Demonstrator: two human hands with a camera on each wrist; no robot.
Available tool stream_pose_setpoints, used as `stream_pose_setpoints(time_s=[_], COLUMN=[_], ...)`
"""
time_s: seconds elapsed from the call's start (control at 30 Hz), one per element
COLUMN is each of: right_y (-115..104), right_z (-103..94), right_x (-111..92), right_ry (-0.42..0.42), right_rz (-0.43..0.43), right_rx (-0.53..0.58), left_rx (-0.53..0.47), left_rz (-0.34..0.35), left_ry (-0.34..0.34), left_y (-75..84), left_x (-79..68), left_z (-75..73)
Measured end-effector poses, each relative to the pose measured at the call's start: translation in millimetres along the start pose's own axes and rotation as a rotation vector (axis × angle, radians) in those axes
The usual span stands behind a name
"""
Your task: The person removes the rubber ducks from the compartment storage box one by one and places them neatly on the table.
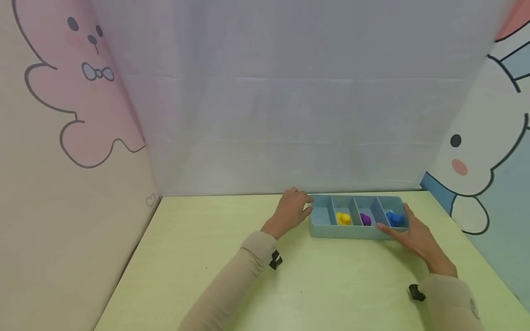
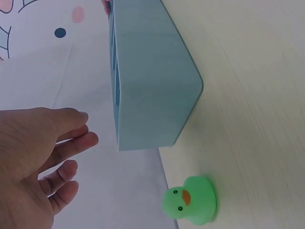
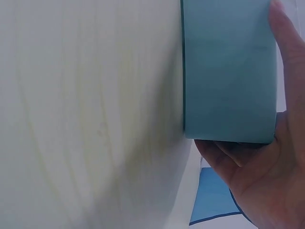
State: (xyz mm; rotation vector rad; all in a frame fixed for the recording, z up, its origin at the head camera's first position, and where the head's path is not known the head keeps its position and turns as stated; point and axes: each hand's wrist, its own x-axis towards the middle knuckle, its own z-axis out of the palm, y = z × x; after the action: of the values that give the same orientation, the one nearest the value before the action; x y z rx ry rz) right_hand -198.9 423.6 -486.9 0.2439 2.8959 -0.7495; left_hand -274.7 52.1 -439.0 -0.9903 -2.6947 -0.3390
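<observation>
A blue-grey divided box [image 1: 343,231] stands at the back right of the table. From left to right, its three right-hand compartments hold a yellow rubber duck [image 1: 342,219], a small purple figure [image 1: 365,219] and a blue one [image 1: 395,219]. My right hand [image 1: 415,235] grips the box's right end, thumb along the front rim and fingers curled round the end wall. Beside the left end is my left hand [image 1: 288,211], fingers loosely bent with nothing in them, a gap from the box in the left wrist view. A green rubber duck [image 2: 190,200] sits on the table near that end; my left hand hides it in the head view.
The pale yellow table [image 1: 207,257] ends at a white curtain [image 1: 269,115] right behind the box. Side panels with cartoon animals rise at the left and right.
</observation>
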Motion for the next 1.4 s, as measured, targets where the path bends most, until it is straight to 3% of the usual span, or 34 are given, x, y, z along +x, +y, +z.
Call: stream_pose_setpoints(time_s=[0.4, 0.67, 1.0, 1.2, 1.4], right_y=[5, 3, 5, 4, 5], right_z=[3.2, 7.0, 5.2, 6.1, 8.6], right_x=[-1, 1, 0, 0, 2], right_ry=[0.006, 0.022, 0.034, 0.033, 0.058], right_rz=[0.013, -0.008, -0.003, 0.012, -0.002], right_rx=[0.031, 0.031, 0.044, 0.055, 0.058], left_rx=[-0.03, -0.04, 0.042, 0.081, 0.147], left_rz=[0.098, 0.103, 0.167, 0.131, 0.086], left_ry=[-0.011, -0.073, -0.069, -0.07, -0.115], left_y=[28.8, 41.6, 64.2, 71.5, 74.9], left_x=[23.3, 34.2, 50.2, 56.5, 59.7], left_z=[14.8, 25.2, 33.7, 43.6, 53.6])
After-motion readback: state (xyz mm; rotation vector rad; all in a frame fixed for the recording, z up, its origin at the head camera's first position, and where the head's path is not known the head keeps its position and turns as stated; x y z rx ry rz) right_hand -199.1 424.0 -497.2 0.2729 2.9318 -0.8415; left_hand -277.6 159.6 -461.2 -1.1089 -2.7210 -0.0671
